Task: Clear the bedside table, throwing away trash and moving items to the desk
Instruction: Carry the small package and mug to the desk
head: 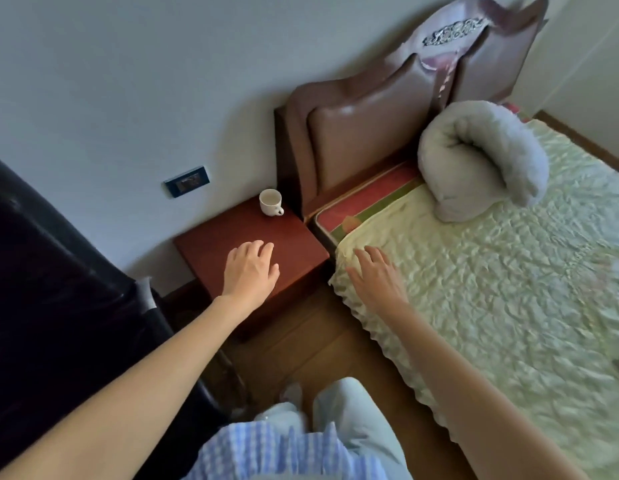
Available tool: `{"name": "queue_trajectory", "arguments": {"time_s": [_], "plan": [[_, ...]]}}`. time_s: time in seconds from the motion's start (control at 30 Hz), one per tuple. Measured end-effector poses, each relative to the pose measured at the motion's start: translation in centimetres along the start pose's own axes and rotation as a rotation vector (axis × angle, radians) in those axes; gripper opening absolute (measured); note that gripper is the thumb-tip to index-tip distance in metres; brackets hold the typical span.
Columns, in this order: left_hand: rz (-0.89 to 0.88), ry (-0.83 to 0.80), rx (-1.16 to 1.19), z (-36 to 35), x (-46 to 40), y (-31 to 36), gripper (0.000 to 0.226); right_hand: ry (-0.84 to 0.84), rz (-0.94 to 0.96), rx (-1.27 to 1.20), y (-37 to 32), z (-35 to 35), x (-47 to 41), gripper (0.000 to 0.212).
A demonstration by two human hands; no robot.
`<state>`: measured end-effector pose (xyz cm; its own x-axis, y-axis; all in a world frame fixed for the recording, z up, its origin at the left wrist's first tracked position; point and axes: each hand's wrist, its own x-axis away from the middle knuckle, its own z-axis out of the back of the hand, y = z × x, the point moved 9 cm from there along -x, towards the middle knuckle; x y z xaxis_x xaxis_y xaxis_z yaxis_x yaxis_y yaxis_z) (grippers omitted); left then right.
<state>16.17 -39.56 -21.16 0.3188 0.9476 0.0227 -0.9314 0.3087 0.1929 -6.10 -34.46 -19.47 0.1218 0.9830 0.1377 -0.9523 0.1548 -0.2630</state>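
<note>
Hands are seen from above, both reaching forward from bare forearms. A reddish-brown wooden bedside table [294, 244] stands in the corner between a pale wall and a bed. One white cup [270, 201] with a small handle is set upright at the far right corner of the tabletop, close to the wall and just beside the padded brown headboard [363, 133]. The cup's handle is turned toward the bed.

The left hand [250, 271] is held over the near part of the tabletop, palm down, fingers [263, 247] loosely spread and relaxed, with nothing gripped. The cup lies beyond those fingertips, farther back and slightly to their right, clearly apart from them; bare tabletop is seen between fingers and cup. Whether the palm rests on the wood or hovers above it cannot be told.

The right hand [377, 277] is placed over the near corner of the bed, palm down, fingers splayed and empty. It is well apart from the cup, which sits up and to its left.

A quilted pale green bedspread [491, 289] covers the bed, and a rolled grey blanket [481, 157] is laid near the headboard. A dark wall socket [187, 185] is mounted left of the cup. A black piece of furniture [58, 271] fills the left side. Light trousers [353, 410] and a blue checked garment [273, 452] are visible at the bottom.
</note>
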Motion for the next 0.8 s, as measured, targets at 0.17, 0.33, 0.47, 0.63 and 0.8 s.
{"name": "queue_trajectory", "arguments": {"time_s": [0.17,0.33,0.47,0.63,0.8], "plan": [[0.142,-0.031,-0.008,-1.8,-2.9,-2.8,0.046,-0.071,0.123,0.001,-0.7,-1.8,-7.4,0.048],[0.329,-0.023,0.015,-3.2,-6.3,-4.6,0.046,-0.172,0.276,0.018,-1.4,-3.9,-15.9,0.051],[0.492,-0.028,0.053,-3.9,-8.7,-5.6,0.046,-0.242,0.403,0.027,-2.5,-5.0,-21.5,0.05],[0.596,-0.011,0.093,-5.4,-10.4,-7.0,0.049,-0.304,0.559,0.048,-4.3,-7.0,-26.3,0.05],[0.688,-0.062,0.127,-9.6,-10.7,-9.0,0.052,-0.342,0.63,0.047,-5.2,-11.0,-29.1,0.048]]}}
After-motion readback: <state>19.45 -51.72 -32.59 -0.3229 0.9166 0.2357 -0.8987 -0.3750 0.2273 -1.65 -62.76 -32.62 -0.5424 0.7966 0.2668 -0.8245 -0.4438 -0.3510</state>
